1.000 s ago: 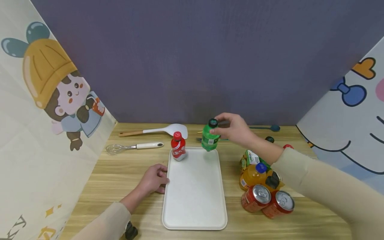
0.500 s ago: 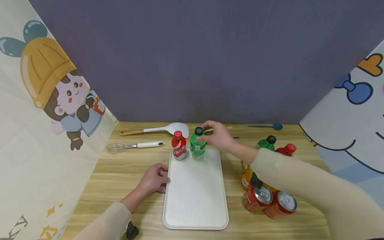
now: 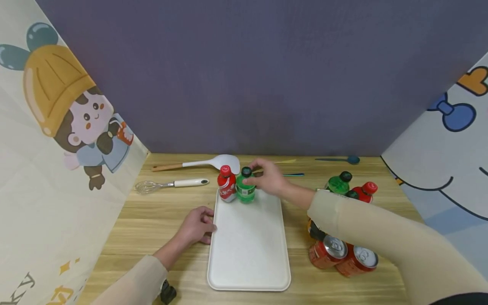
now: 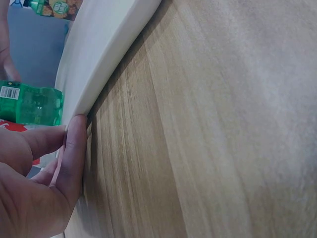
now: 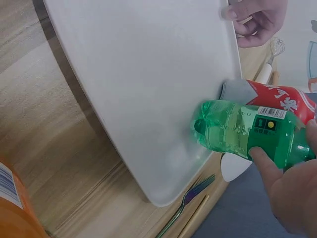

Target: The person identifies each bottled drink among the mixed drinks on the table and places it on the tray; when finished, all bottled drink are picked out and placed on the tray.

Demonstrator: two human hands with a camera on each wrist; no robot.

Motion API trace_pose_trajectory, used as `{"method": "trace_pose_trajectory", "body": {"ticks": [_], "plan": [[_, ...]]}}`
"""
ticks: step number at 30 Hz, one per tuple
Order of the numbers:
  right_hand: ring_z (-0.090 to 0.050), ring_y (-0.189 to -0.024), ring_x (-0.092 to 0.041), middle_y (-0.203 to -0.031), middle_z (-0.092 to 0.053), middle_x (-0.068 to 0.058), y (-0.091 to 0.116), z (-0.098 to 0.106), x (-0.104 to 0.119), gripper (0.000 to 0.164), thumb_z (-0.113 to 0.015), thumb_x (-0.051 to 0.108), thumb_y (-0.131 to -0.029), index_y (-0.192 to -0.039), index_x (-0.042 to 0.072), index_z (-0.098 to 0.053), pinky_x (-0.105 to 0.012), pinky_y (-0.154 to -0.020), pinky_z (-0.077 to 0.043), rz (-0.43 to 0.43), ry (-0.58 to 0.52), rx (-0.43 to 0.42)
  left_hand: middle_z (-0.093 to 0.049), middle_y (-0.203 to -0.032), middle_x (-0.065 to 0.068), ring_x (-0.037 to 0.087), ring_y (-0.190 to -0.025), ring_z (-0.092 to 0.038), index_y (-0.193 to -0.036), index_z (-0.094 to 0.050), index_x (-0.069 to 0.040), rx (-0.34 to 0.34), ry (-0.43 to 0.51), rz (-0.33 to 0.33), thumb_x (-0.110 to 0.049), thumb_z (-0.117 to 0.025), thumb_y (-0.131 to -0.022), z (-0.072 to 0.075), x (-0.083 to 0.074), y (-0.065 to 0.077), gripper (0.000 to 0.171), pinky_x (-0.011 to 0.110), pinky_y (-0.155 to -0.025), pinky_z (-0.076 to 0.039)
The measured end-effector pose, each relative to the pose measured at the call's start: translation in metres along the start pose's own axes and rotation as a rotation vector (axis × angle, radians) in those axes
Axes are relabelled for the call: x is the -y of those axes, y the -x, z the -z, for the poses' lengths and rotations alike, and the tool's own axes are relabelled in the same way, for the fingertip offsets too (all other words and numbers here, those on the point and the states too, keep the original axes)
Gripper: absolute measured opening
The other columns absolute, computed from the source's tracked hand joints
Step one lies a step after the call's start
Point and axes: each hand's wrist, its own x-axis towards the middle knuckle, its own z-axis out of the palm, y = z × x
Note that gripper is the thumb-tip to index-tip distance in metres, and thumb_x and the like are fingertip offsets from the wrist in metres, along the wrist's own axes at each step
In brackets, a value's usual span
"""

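We take this for a small kitchen-style booth (image 3: 305, 110): a plain dark wall (image 3: 228, 76) and two pale panels (image 3: 34, 190) printed with big cartoons (image 3: 91, 116) box in a wood-grain table (image 3: 152, 220). The whisk (image 3: 173, 184), spatula (image 3: 196, 163), spoon (image 3: 353, 160), fork (image 5: 193, 192), tray (image 3: 249, 245) and drink cans (image 3: 322, 255) give it the kitchen look, though we cannot tell whether it stands in a home or a lab.
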Motion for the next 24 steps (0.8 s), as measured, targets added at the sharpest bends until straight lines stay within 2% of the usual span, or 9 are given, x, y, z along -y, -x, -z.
{"method": "trace_pose_trajectory", "body": {"ticks": [10, 19, 24], "plan": [[-0.070, -0.111, -0.032, -0.126, -0.061, -0.016, -0.0034, -0.0066, -0.0009, 0.040, -0.082, 0.009, -0.087, -0.121, 0.005, -0.061, -0.049, -0.084, -0.067, -0.016, -0.037, 0.006, -0.062, -0.091, 0.013, 0.021, -0.067, -0.064, -0.124, -0.058, 0.003, -0.006, -0.002, -0.002, 0.011, -0.072, -0.083, 0.0006, 0.0001, -0.0015, 0.044, 0.040, -0.051, -0.066], [-0.068, -0.116, -0.035, -0.129, -0.059, -0.016, -0.0037, -0.0067, 0.0005, 0.041, -0.080, 0.011, -0.090, -0.123, 0.005, -0.058, -0.043, -0.082, -0.067, -0.018, -0.005, 0.029, -0.062, -0.090, 0.013, 0.021, -0.066, -0.064, -0.123, -0.058, 0.004, -0.005, 0.000, -0.010, 0.011, -0.072, -0.083, -0.0004, 0.0008, -0.0002, 0.043, 0.040, -0.049, -0.065], [-0.067, -0.117, -0.034, -0.127, -0.060, -0.015, -0.0031, -0.0070, 0.0028, 0.040, -0.079, 0.013, -0.091, -0.123, 0.004, -0.057, -0.037, -0.089, -0.066, -0.007, 0.048, 0.042, -0.062, -0.091, 0.013, 0.021, -0.065, -0.064, -0.124, -0.058, 0.002, -0.005, -0.008, 0.003, 0.010, -0.072, -0.084, -0.0012, 0.0027, -0.0019, 0.043, 0.039, -0.051, -0.065]]}}
